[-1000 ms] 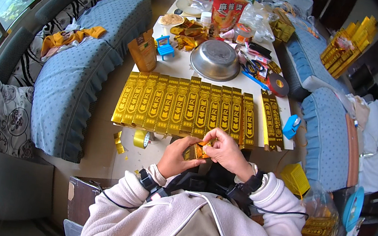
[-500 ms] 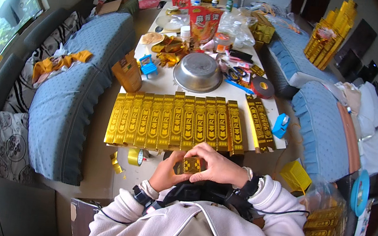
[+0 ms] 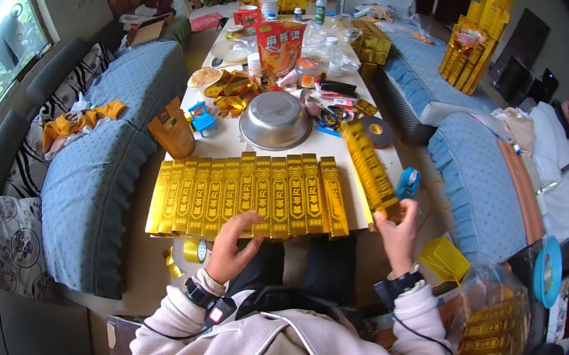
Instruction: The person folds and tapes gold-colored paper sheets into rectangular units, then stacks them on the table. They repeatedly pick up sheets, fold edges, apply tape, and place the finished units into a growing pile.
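Observation:
My right hand (image 3: 398, 232), at the table's right front corner, pinches the near end of a long gold box (image 3: 370, 166) with dark printing. The box slants away from me toward the black tape roll and is slightly blurred. My left hand (image 3: 230, 248) holds nothing. Its fingers are apart, just over the front edge of a row of gold boxes (image 3: 245, 190). Those boxes lie side by side on the white table, long sides together; the one at the right end sits a little askew. Whether the fingertips touch the row I cannot tell.
An upturned metal basin (image 3: 275, 119) stands behind the row, beside a brown pouch (image 3: 174, 131) and a small blue chair-shaped stand (image 3: 202, 118). A blue tape dispenser (image 3: 408, 182) is at the right edge. Bagged gold boxes (image 3: 493, 341) stand at my right; blue-covered sofas flank the table.
My hands have parted: both were around a gold box before my body. The right has moved out to the long box on the right; the left has opened beside the row. The view has shifted.

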`<state>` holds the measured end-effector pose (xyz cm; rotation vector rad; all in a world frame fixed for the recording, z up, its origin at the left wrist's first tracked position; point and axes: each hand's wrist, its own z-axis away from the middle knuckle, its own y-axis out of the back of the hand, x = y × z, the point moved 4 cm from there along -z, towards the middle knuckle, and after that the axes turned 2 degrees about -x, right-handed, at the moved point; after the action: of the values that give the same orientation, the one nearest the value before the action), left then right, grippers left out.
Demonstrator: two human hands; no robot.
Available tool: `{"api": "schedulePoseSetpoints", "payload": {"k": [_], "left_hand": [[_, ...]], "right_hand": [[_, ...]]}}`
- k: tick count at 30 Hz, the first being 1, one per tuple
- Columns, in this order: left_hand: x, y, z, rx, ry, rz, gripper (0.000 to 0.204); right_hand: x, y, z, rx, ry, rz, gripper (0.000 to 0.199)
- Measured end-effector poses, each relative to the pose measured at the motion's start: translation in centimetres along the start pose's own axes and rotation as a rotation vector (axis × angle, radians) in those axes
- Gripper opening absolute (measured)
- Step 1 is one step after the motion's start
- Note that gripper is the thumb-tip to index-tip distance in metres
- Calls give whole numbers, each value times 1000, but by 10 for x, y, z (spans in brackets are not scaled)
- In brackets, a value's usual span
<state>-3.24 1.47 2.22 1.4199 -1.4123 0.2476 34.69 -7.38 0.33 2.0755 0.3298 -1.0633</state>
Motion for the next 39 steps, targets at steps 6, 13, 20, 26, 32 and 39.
{"api": "schedulePoseSetpoints", "payload": {"k": [6, 13, 20, 26, 32, 39], "left_hand": [[-10, -36, -5, -245, -73, -165, 36], [-16, -61, -12, -376, -134, -219, 42], [-30, -85, -15, -441, -146, -232, 47], [-37, -95, -14, -477, -136, -292, 49], [-28, -91, -19, -444, -153, -280, 46], [-18, -104, -28, -479, -204, -333, 73]], "right_hand": [[44, -48, 35, -109, -1, 137, 64], [40, -47, 38, -37, 68, 85, 61], [53, -48, 42, -187, -163, 148, 60], [44, -59, 46, -298, -6, 167, 72], [50, -70, 45, -433, -21, 112, 93], [40, -73, 36, -453, 149, 207, 109]]}}
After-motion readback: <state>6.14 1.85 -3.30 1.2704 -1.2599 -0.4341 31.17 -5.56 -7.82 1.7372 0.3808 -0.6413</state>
